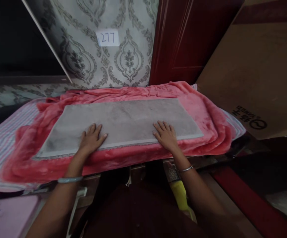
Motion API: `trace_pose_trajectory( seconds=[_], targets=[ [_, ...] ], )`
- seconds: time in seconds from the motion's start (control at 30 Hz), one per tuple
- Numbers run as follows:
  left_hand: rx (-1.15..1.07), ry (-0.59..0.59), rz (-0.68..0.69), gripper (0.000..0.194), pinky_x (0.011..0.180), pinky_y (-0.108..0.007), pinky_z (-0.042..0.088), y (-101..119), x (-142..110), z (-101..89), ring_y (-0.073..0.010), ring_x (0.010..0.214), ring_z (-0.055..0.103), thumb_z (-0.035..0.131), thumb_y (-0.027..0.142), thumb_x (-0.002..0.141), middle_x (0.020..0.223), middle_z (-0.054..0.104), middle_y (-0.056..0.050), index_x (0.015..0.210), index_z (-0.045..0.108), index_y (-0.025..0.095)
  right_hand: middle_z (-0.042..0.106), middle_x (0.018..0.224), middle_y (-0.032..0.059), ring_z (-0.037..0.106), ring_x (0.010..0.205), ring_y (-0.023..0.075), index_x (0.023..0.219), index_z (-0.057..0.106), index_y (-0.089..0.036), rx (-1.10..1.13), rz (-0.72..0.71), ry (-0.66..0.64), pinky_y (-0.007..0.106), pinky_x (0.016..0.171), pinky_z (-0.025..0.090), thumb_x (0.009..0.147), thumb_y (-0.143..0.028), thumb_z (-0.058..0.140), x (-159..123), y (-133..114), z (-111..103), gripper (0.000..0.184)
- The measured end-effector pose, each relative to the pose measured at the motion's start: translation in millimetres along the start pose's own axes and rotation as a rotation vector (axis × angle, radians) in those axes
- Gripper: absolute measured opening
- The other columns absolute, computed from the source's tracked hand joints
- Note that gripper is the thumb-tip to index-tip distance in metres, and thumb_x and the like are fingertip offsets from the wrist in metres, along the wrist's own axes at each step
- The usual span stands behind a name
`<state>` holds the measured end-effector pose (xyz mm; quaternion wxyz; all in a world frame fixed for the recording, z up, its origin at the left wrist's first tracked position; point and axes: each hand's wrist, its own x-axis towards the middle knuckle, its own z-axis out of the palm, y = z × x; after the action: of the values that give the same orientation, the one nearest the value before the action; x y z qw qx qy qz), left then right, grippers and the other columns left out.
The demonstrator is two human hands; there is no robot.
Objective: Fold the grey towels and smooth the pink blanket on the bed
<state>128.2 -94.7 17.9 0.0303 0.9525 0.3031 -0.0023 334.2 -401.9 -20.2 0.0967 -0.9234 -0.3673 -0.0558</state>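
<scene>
A grey towel [123,119] lies flat and spread out, folded into a long rectangle with its near edge toward me. Under it is a rumpled pink plush blanket [200,115], which reaches past the towel on every side. My left hand [92,138] rests palm down on the left part of the towel near its front edge, fingers apart. Farther right, my right hand [166,134] lies palm down on the same edge, fingers also spread. Neither hand grips anything.
A striped cloth [17,132] shows beneath the blanket. Behind stand a patterned wall with a paper marked 277 [108,37], a dark screen [19,43] and a red door [180,36]. A big cardboard box [260,72] leans at the right. A lilac seat [9,215] is lower left.
</scene>
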Motion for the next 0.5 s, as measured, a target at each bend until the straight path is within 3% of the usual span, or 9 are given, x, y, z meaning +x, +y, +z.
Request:
trace_pose_trajectory(
  seconds=[0.13, 0.3, 0.5],
  targets=[
    [0.009, 0.110, 0.154, 0.065, 0.122, -0.058, 0.019, 42, -1, -3.3, -0.0315, 0.152, 0.025, 0.036, 0.050, 0.099, 0.164, 0.029, -0.016, 0.155, 0.037, 0.017, 0.034, 0.163, 0.0050, 0.026, 0.150, 0.0300, 0.154, 0.041, -0.028, -0.013, 0.013, 0.002, 0.054, 0.120, 0.020, 0.104, -0.050, 0.029, 0, -1, 1, 0.056],
    [-0.012, 0.095, 0.353, 0.065, 0.122, -0.059, 0.019, 93, 2, 11.5, -0.0316, 0.153, 0.023, 0.039, 0.050, 0.100, 0.165, 0.026, -0.016, 0.156, 0.035, 0.018, 0.034, 0.163, 0.0048, 0.027, 0.150, 0.0294, 0.154, 0.041, -0.029, -0.027, 0.003, 0.006, 0.053, 0.119, 0.021, 0.104, -0.048, 0.029, 0, -3, 3, 0.055],
    [0.003, 0.110, 0.360, 0.062, 0.121, -0.060, 0.019, 95, 5, 29.6, -0.0323, 0.153, 0.023, 0.038, 0.052, 0.100, 0.165, 0.027, -0.012, 0.156, 0.037, 0.026, 0.032, 0.164, 0.0054, 0.027, 0.150, 0.0297, 0.154, 0.040, -0.031, -0.014, -0.003, -0.060, 0.054, 0.119, 0.020, 0.103, -0.050, 0.032, 8, 0, 2, 0.056]
  ],
)
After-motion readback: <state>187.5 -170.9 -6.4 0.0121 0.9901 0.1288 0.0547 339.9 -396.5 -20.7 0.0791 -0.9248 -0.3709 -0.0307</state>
